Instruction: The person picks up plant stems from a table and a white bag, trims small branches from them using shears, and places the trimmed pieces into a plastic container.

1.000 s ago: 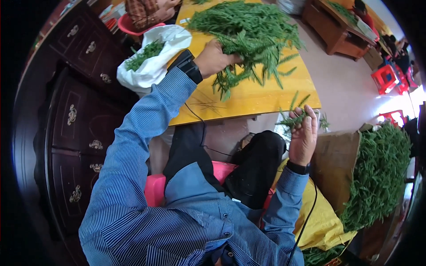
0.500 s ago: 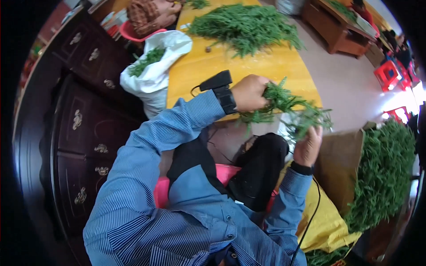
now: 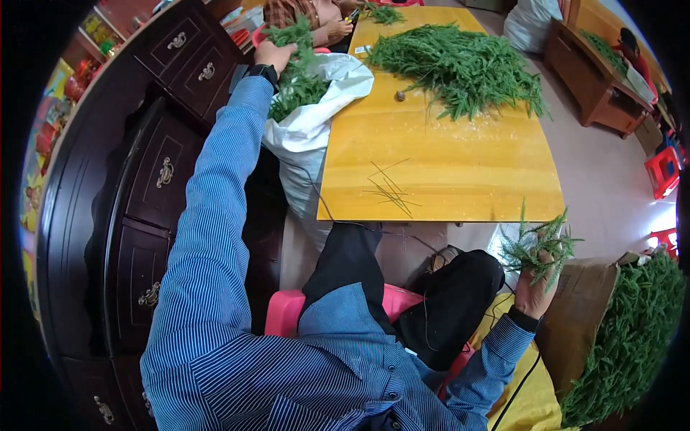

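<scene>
Stretched out to the far left, my left hand (image 3: 276, 57) is closed round a feathery green sprig (image 3: 291, 34) above the mouth of a white woven sack (image 3: 305, 134). More green sprigs (image 3: 305, 87) fill the sack's opening. Beyond the table's near right corner, my right hand (image 3: 535, 291) grips a small bunch of green sprigs (image 3: 540, 248), partly hidden by the leaves. On the yellow table (image 3: 445, 172) lies a large heap of the same greenery (image 3: 460, 68). Several thin bare stems (image 3: 392, 192) lie near its front edge.
A cardboard box (image 3: 578, 302) packed with greenery (image 3: 632, 337) stands at my right, beside yellow sheeting (image 3: 535, 391). Dark drawers (image 3: 154, 179) line my left. Across the table, another person's hand (image 3: 336, 30) is at work. A small brown lump (image 3: 400, 95) lies near the heap.
My left hand has moved from the bunch by my right hand to above the sack, carrying a sprig. The right hand keeps a smaller bunch. The view has shifted, showing stems on the table.
</scene>
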Action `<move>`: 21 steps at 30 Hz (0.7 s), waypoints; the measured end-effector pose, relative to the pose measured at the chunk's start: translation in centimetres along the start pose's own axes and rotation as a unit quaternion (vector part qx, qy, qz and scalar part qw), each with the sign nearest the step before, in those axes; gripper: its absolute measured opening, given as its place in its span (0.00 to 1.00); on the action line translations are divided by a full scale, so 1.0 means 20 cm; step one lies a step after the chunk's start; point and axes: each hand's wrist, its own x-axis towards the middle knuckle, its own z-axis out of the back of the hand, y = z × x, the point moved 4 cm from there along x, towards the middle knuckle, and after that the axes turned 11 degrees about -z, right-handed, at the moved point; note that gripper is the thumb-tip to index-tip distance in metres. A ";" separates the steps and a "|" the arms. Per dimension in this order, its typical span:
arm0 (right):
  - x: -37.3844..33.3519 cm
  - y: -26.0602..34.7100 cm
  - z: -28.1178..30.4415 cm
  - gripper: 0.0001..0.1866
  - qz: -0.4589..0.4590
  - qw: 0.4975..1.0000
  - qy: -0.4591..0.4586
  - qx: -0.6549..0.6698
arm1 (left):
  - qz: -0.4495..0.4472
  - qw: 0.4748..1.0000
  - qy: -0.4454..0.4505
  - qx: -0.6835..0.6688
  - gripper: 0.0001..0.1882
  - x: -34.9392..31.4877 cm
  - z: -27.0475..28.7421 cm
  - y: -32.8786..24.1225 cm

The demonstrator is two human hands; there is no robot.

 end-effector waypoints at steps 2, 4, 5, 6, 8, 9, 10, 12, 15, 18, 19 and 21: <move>-0.01 -0.01 -0.01 0.21 -0.005 1.000 0.023 -0.019 | -0.025 0.976 0.025 0.214 0.32 0.06 0.02 0.27; -0.01 -0.01 -0.01 0.22 0.001 0.999 0.009 -0.037 | -0.006 0.973 0.083 0.216 0.30 -0.02 -0.13 0.41; 0.00 -0.02 -0.02 0.22 0.007 0.999 0.006 -0.048 | 0.011 0.966 0.129 0.225 0.29 -0.06 -0.19 0.47; 0.00 -0.02 -0.04 0.22 0.012 0.998 0.005 -0.060 | 0.028 0.956 0.175 0.233 0.28 -0.12 -0.23 0.51; -0.03 -0.03 -0.10 0.22 0.015 0.996 -0.004 -0.083 | -0.005 0.971 0.151 0.187 0.30 -0.15 -0.22 0.55; -0.04 -0.04 -0.15 0.22 0.020 0.995 -0.002 -0.102 | -0.038 0.982 0.117 0.146 0.32 -0.16 -0.16 0.55; -0.05 -0.05 -0.19 0.22 0.026 0.992 -0.002 -0.120 | -0.073 0.989 0.082 0.103 0.34 -0.16 -0.12 0.52; -0.07 0.00 -0.15 0.22 0.073 0.983 -0.043 -0.164 | -0.115 0.984 0.110 -0.077 0.29 -0.30 -0.38 0.08; -0.09 -0.01 -0.18 0.21 0.137 0.955 -0.046 -0.259 | 0.000 0.872 0.299 -0.389 0.30 -0.75 -0.37 -0.67; -0.08 -0.13 -0.24 0.21 0.101 0.973 0.016 -0.206 | -0.108 0.798 0.363 -0.469 0.39 -1.25 -0.52 -1.09; -0.08 -0.15 -0.26 0.21 0.095 0.975 0.020 -0.201 | -0.128 0.819 0.380 -0.410 0.44 -1.38 -0.56 -1.23; -0.09 -0.20 -0.30 0.21 0.077 0.978 0.033 -0.189 | -0.154 0.837 0.394 -0.347 0.49 -1.53 -0.66 -1.40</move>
